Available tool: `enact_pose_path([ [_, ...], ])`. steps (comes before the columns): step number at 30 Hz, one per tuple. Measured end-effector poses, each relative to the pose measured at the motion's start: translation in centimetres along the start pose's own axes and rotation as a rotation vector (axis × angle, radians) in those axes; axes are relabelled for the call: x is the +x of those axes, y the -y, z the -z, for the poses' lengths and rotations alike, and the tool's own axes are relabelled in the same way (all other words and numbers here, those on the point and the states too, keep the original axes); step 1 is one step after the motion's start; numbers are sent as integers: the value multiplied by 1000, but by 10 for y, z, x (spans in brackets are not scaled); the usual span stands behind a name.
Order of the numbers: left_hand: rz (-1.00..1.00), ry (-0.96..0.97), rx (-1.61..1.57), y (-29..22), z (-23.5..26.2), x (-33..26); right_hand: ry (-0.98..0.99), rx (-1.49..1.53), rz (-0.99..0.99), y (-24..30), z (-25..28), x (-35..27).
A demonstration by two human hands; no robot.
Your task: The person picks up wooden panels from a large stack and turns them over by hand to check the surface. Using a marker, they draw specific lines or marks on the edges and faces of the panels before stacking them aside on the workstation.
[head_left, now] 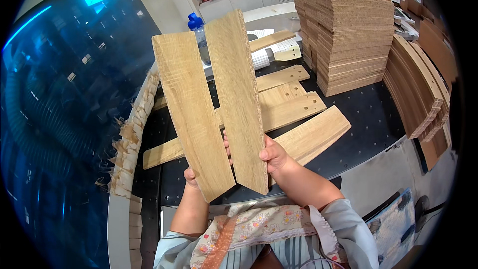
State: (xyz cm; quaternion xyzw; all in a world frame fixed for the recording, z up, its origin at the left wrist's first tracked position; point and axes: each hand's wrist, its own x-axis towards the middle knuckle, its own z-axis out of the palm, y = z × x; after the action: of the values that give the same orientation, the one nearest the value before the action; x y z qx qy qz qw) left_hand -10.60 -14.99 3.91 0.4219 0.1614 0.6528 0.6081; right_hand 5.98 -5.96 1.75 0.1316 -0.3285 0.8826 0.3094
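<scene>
**Two wood panels held up side by side, one in each hand**

The person is holding two long, pale wood-grain panels upright in front of them, fanned apart at the top and nearly meeting at the bottom. The left hand (190, 175) is gripping the lower end of the left panel (191, 114), mostly hidden behind it, with only a few fingers showing at the board's bottom edge. The right hand (271, 155) is closing around the lower end of the right panel (238, 99), thumb on the near side, fingers peeking out between the two boards. Both hands are clamped on their boards and are sitting close together.

Beyond the hands, several similar drilled panels (291, 107) are lying loosely crossed on a dark perforated worktable (371, 114). Farther off to the right, a tall stack of boards (353, 25) is rising, with curved strips (420, 89) leaning just beside it. A blue-capped bottle (197, 27) is standing behind the raised panels. To the left of the hands, a fringe of splintered offcuts (130, 139) is running along the table's edge.

Judging from the grip, each panel is being held only at its low end, so the tall upper part could be tipping sideways and slipping out. The two boards could also be knocking together and chipping an edge, or one could be dropping onto the loose panels beneath.
</scene>
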Motion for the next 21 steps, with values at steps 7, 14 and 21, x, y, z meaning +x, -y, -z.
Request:
enact_pose_path([
  [7, -2, -3, -48, 1, 2, -3, 28, 43, -10, -3, 0, 0],
  [14, 0, 31, -121, 2, 14, -12, 68, 45, -25, -4, -7, -4],
  [21, 0, -23, -192, 1, -13, -7, -44, -17, -23, 5, -4, -12],
])
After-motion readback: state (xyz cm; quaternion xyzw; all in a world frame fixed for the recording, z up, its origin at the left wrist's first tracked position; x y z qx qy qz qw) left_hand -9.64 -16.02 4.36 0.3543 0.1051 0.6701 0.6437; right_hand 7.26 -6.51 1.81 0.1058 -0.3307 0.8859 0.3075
